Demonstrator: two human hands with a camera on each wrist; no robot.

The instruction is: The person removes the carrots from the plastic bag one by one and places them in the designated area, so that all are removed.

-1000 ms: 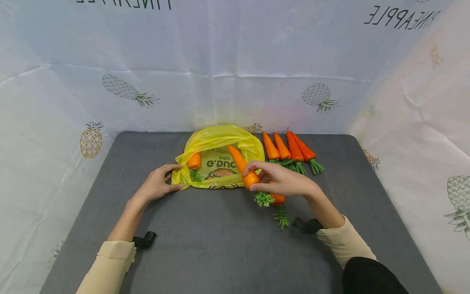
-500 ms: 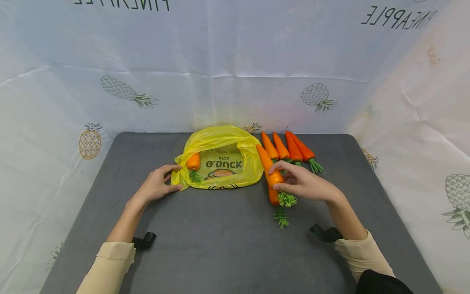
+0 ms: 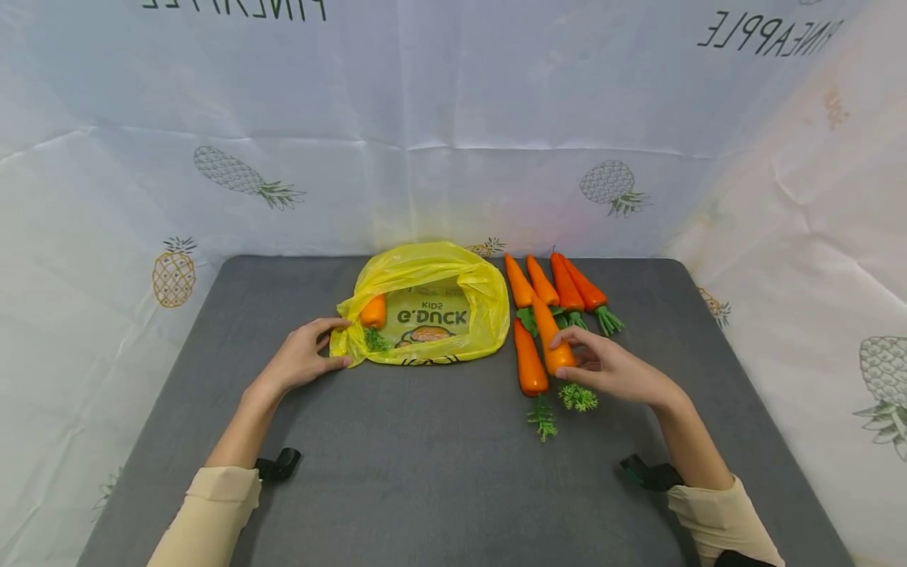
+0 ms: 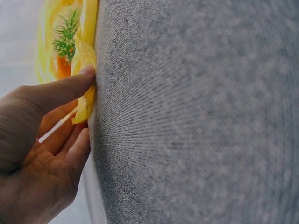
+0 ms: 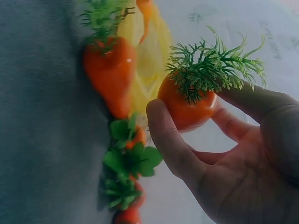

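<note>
My right hand (image 3: 612, 368) pinches a carrot (image 3: 549, 335) by its thick end, its tip pointing away and its leafy top (image 5: 210, 70) toward me. Just left of it, another carrot (image 3: 530, 358) lies on the table. My left hand (image 3: 305, 352) holds the left edge of a yellow plastic bag (image 3: 489, 303) between thumb and fingers, as the left wrist view also shows. The bag lies on its side with its mouth facing me. Inside at the left sits one more carrot (image 3: 373, 312) with green leaves (image 4: 67, 35).
Behind the held carrot, several carrots (image 3: 563, 283) lie in a row with tips toward the back edge. The grey table (image 3: 425, 472) ends at a pale pineapple-print cloth (image 3: 439, 94). Black wrist devices (image 3: 282, 463) sit on both forearms.
My right hand has carried its carrot from over the bag's mouth to the right, past the carrot lying on the table. The left hand and the bag stay put.
</note>
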